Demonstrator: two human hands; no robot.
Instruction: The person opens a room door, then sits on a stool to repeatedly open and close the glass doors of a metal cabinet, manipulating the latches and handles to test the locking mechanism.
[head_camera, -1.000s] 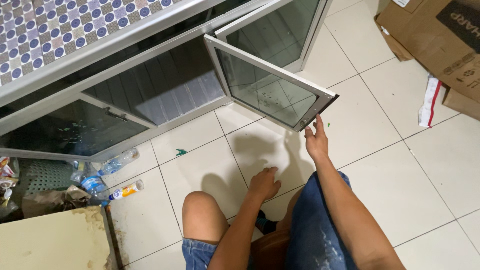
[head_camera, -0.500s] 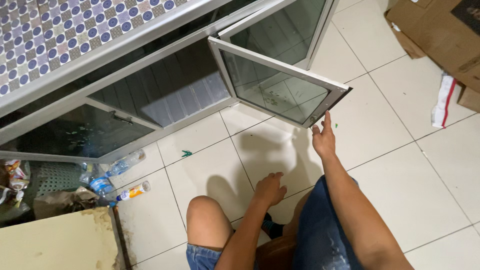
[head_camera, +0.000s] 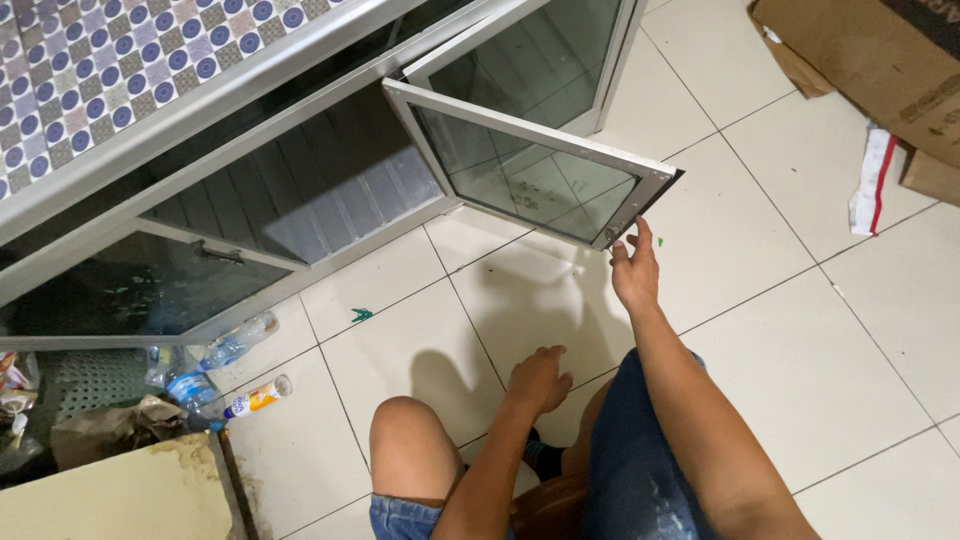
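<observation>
I am crouched on a white tiled floor in front of a low aluminium cabinet (head_camera: 300, 215) with glass doors. One glass door (head_camera: 530, 175) stands swung out towards me. My right hand (head_camera: 635, 270) reaches up to the door's lower free corner, fingertips touching the metal frame. My left hand (head_camera: 538, 378) rests loosely curled above the floor between my knees, holding nothing. The counter (head_camera: 110, 70) above the cabinet has a blue and white patterned tile top.
A second open glass door (head_camera: 560, 60) sits behind the first. Plastic bottles (head_camera: 235, 345) and an orange tube (head_camera: 258, 397) lie at the left by a paper bag (head_camera: 110, 430). Cardboard boxes (head_camera: 870, 50) and a white wrapper (head_camera: 872, 180) are at the right.
The view has shifted slightly. My right hand has stayed at the door's lower corner as the door swung a little further right. My left hand remains low between my knees.
</observation>
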